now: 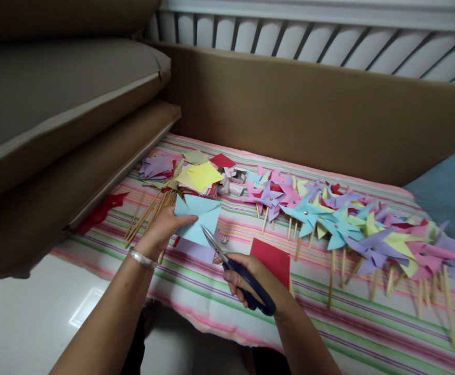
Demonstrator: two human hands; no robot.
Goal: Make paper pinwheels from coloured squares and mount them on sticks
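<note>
My left hand [164, 226] pinches a light blue paper square [199, 217] by its left edge, holding it just above the striped cloth [329, 317]. My right hand [247, 278] grips blue-handled scissors [233, 265], whose metal blades point up and left and meet the lower edge of the blue paper. A silver bangle sits on my left wrist. Below the blue paper lie a lilac square [196, 251] and a red square [271, 259].
A pile of coloured paper squares [196, 174] and wooden sticks [145, 214] lie at the left. Several finished paper pinwheels [348, 226] on sticks spread across the right. Brown cushions [55, 125] stack at the left; a cardboard wall [309, 109] stands behind.
</note>
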